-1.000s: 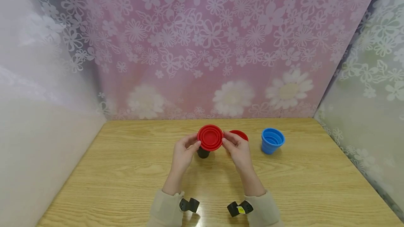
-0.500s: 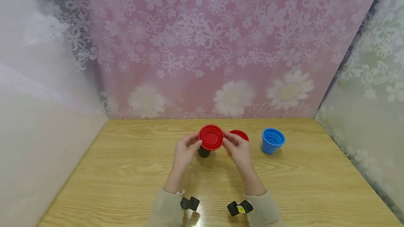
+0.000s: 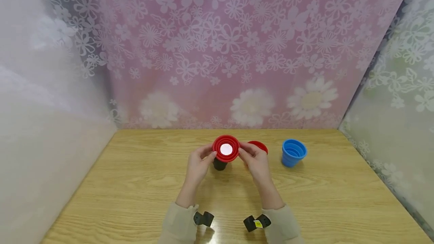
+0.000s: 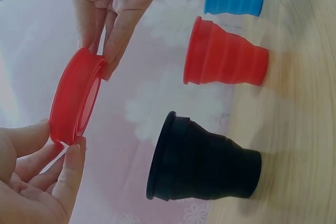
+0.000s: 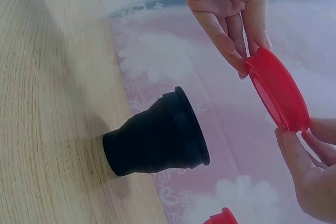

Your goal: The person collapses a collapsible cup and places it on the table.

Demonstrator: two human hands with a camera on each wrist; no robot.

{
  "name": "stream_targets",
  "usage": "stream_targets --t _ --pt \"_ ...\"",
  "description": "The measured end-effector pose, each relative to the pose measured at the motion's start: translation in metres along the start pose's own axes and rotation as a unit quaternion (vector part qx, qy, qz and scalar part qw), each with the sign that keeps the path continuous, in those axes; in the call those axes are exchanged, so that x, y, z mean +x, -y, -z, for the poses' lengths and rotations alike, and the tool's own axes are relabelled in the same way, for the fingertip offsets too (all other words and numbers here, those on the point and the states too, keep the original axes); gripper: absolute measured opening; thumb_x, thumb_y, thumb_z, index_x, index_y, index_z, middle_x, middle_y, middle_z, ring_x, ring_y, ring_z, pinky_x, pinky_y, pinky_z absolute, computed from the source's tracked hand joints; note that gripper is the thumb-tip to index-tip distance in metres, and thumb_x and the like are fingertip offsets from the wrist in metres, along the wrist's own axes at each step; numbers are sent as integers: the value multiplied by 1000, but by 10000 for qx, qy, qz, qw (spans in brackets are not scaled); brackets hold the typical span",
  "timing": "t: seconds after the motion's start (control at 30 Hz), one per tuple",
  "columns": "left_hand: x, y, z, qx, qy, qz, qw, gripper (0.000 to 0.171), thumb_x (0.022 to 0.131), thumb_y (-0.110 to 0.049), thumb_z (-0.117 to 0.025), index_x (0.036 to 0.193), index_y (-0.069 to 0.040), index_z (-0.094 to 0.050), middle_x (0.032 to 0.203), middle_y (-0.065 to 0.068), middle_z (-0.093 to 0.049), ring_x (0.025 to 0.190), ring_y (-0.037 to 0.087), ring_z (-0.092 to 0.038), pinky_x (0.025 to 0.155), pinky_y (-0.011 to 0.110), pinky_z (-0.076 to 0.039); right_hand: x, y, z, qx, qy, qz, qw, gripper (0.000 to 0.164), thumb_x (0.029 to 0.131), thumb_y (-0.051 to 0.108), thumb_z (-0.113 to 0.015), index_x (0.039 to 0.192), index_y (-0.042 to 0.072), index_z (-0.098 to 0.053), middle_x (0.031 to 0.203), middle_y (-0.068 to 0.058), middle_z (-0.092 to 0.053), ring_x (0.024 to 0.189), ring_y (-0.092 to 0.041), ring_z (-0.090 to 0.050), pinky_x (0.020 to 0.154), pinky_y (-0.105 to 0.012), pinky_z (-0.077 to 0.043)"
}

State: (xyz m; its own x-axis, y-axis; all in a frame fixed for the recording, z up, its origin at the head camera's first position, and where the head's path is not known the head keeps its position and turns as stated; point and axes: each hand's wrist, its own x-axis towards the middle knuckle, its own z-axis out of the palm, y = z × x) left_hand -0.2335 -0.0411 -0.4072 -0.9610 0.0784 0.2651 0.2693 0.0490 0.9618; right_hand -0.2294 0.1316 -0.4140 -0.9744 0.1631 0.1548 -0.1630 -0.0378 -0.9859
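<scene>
A red collapsible cup, folded down to a flat ringed disc, is held up between both hands. My left hand pinches its left rim with thumb and fingers, while my right hand pinches the opposite side. Its centre shows as a bright white circle in the head view. From the left wrist view, the folded cup is seen edge-on, well off the table. Behind and below it stands an expanded black collapsible cup, partly covered by the folded cup in the head view.
An expanded red collapsible cup stands right of the black one, mostly hidden behind my right hand in the head view. Farther right is an expanded blue cup. The wooden table meets a flowered pink backdrop at the back.
The middle of the folded red cup has turned from red to bright white. Both hands keep their pinch and have hardly moved; the other cups stand where they were.
</scene>
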Motion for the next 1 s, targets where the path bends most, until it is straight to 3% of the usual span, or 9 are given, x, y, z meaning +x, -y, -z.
stream_targets --t 0.17,0.43,0.53,0.57,0.77,0.8,1.0 --pt "4 22 7 144 -62 -92 9998 27 82 2 -59 108 11 -57 104 22 -58 89 30 -59 66 26 -51 2 -5 -5 132 224 -10 9997 27 83 -3 -58 109 -10 -57 103 -21 -58 83 -12 -60 75 -26 -49" --pt "2 34 29 492 52 108 9987 27 83 -4 -61 108 6 -59 105 18 -59 88 27 -60 65 30 -52 5 -19 -21 79 429 -210 9988 26 82 0 -60 107 -8 -59 100 -20 -59 87 -21 -60 76 -31 -49" --pt "3 37 41 602 -1 240 9979 26 83 -6 -61 107 3 -60 104 16 -60 87 24 -60 64 29 -51 6 -20 -29 72 688 -71 9976 27 82 4 -61 106 -8 -59 99 -19 -60 88 -22 -60 75 -31 -49" --pt "3 38 45 627 -19 255 9977 26 82 -6 -62 107 3 -60 104 16 -60 87 24 -60 64 29 -51 14 -36 -30 132 850 79 9963 27 83 6 -61 107 -6 -59 99 -17 -60 88 -21 -60 76 -31 -49" --pt "3 44 63 809 -59 324 9962 27 83 -4 -61 108 5 -59 104 18 -60 88 26 -60 64 28 -51 14 -35 -44 229 1338 -5 9907 27 85 5 -57 109 -8 -56 103 -18 -59 93 -24 -58 80 -34 -47" --pt "3 44 66 837 -75 344 9959 27 82 -3 -61 108 6 -59 104 18 -60 88 26 -60 64 28 -51 6 -19 -48 152 1321 -177 9910 27 85 4 -57 109 -10 -56 103 -20 -58 94 -26 -58 80 -35 -47" --pt "-1 50 80 1003 -206 422 9938 25 82 1 -60 106 8 -59 101 20 -60 85 26 -61 62 27 -52 7 -23 -61 -422 1609 -231 9858 27 86 0 -54 111 -9 -56 106 -21 -58 96 -29 -56 81 -36 -47"
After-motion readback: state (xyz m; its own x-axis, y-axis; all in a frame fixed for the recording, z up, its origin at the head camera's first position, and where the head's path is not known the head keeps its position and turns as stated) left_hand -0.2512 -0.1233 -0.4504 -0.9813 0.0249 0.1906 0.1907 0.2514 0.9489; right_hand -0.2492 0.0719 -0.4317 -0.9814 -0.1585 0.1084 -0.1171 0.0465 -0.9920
